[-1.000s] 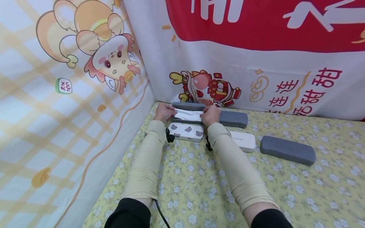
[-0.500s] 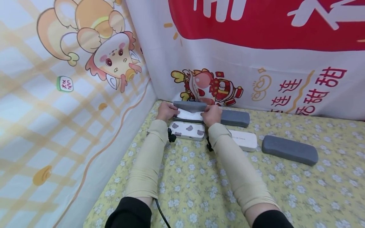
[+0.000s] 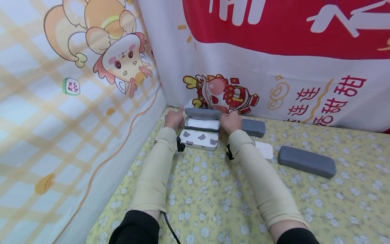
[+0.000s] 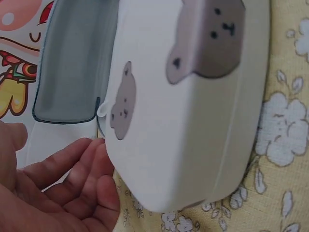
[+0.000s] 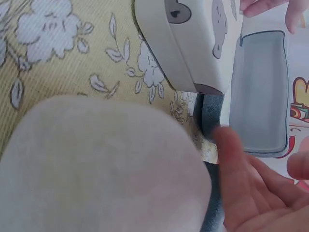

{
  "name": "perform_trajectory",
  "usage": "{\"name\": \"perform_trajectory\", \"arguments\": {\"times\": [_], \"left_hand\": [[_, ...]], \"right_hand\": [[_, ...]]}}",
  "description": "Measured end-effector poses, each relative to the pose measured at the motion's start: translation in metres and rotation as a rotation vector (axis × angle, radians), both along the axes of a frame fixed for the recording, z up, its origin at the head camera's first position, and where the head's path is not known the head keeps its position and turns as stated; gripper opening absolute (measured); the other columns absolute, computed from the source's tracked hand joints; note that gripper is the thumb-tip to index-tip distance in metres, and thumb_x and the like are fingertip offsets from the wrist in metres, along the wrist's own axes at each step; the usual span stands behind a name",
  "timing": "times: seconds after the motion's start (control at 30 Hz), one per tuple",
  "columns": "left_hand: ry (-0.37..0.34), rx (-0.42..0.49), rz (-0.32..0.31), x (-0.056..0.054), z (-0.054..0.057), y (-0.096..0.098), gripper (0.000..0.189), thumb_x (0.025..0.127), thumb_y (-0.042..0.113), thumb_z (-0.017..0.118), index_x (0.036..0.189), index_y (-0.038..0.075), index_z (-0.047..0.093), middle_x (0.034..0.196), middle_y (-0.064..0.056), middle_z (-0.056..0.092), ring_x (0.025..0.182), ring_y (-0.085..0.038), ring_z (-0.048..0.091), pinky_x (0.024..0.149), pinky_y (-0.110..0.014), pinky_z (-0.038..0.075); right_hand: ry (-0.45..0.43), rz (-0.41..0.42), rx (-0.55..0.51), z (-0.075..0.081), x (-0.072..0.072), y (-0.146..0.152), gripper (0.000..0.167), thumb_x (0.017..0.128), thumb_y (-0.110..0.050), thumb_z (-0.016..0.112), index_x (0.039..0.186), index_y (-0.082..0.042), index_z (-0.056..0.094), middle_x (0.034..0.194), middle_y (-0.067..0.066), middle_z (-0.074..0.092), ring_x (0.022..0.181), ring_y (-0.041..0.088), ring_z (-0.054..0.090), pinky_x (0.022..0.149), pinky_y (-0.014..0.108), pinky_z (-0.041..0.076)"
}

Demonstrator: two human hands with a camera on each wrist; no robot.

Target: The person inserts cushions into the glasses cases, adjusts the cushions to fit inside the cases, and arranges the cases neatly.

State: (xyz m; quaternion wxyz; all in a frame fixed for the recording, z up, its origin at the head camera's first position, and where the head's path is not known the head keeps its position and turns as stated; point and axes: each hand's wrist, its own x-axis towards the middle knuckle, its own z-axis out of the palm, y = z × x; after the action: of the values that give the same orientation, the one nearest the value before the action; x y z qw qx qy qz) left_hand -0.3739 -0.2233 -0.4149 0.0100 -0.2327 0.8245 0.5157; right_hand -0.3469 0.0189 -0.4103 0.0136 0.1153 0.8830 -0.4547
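Note:
A grey glasses case (image 3: 202, 128) lies open at the back of the table, its lid (image 3: 202, 113) tipped back against the curtain. White cloth (image 3: 203, 123) lies spread inside its base. At its left end is my left hand (image 3: 174, 119), with loosely bent fingers close to the hinge side in the left wrist view. My right hand (image 3: 231, 122) is beside the right end, its fingers (image 5: 231, 179) extended near the case. Neither hand holds anything. A white glasses case with bear prints (image 3: 199, 139) sits just in front and hides much of the open base in both wrist views.
Right of my right hand lies a closed grey case (image 3: 253, 127). A plain white case (image 3: 264, 149) is partly covered by my right forearm, with another grey case (image 3: 307, 161) farther right. Printed curtains (image 3: 170, 61) border the flowered tablecloth (image 3: 204, 189) at back and left.
My fingers have let go of the white cloth, which now lies down inside the base. My hands have drawn apart, left hand slightly left and right hand to the right.

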Motion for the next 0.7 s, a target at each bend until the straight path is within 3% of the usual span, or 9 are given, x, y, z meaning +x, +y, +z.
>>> {"name": "perform_trajectory", "arguments": {"times": [0.1, 0.23, 0.37, 0.47, 0.6, 0.7], "left_hand": [[-0.063, 0.004, 0.012, 0.000, -0.003, 0.001, 0.073, 0.098, 0.066, 0.046, 0.103, -0.004, 0.069, 0.092, -0.020, 0.070, 0.066, -0.025, 0.066, 0.065, -0.039, 0.058], [-0.068, -0.065, -0.013, 0.001, -0.002, 0.003, 0.078, 0.092, 0.071, 0.052, 0.107, -0.003, 0.067, 0.087, -0.016, 0.070, 0.067, -0.024, 0.068, 0.063, -0.038, 0.058], [-0.051, -0.095, -0.016, 0.003, -0.002, 0.004, 0.082, 0.088, 0.071, 0.058, 0.123, -0.003, 0.061, 0.090, -0.015, 0.070, 0.068, -0.025, 0.069, 0.065, -0.039, 0.058], [-0.052, -0.054, -0.009, 0.005, -0.002, 0.004, 0.082, 0.087, 0.069, 0.061, 0.128, -0.002, 0.058, 0.094, -0.015, 0.069, 0.072, -0.027, 0.069, 0.066, -0.039, 0.058], [-0.080, -0.012, -0.023, 0.005, -0.002, 0.003, 0.077, 0.086, 0.069, 0.063, 0.117, -0.001, 0.065, 0.096, -0.015, 0.070, 0.075, -0.027, 0.069, 0.066, -0.037, 0.056], [-0.101, -0.005, -0.028, 0.005, -0.004, 0.000, 0.075, 0.085, 0.070, 0.063, 0.109, -0.001, 0.069, 0.095, -0.014, 0.070, 0.076, -0.026, 0.068, 0.065, -0.036, 0.054]], "right_hand": [[-0.053, 0.049, 0.038, 0.000, 0.000, -0.005, 0.053, 0.107, -0.047, 0.036, 0.091, -0.004, 0.063, 0.104, 0.019, 0.063, 0.086, 0.032, 0.061, 0.078, 0.042, 0.050], [-0.112, 0.068, 0.041, 0.002, 0.000, -0.011, 0.066, 0.107, -0.055, 0.024, 0.098, -0.005, 0.066, 0.116, 0.020, 0.062, 0.090, 0.031, 0.062, 0.080, 0.040, 0.051], [-0.131, 0.045, 0.002, 0.001, -0.001, -0.014, 0.069, 0.106, -0.059, 0.025, 0.100, -0.005, 0.067, 0.108, 0.020, 0.065, 0.083, 0.031, 0.066, 0.075, 0.040, 0.054], [-0.116, 0.058, 0.046, 0.000, -0.002, -0.014, 0.066, 0.106, -0.057, 0.025, 0.091, -0.005, 0.062, 0.108, 0.021, 0.064, 0.091, 0.033, 0.064, 0.083, 0.043, 0.052], [-0.118, 0.071, 0.108, -0.002, -0.004, -0.014, 0.064, 0.107, -0.056, 0.028, 0.094, -0.003, 0.061, 0.122, 0.021, 0.060, 0.107, 0.033, 0.057, 0.096, 0.044, 0.046], [-0.143, 0.058, 0.082, -0.003, -0.006, -0.014, 0.065, 0.106, -0.056, 0.033, 0.112, 0.001, 0.065, 0.130, 0.023, 0.056, 0.112, 0.034, 0.055, 0.097, 0.045, 0.047]]}}
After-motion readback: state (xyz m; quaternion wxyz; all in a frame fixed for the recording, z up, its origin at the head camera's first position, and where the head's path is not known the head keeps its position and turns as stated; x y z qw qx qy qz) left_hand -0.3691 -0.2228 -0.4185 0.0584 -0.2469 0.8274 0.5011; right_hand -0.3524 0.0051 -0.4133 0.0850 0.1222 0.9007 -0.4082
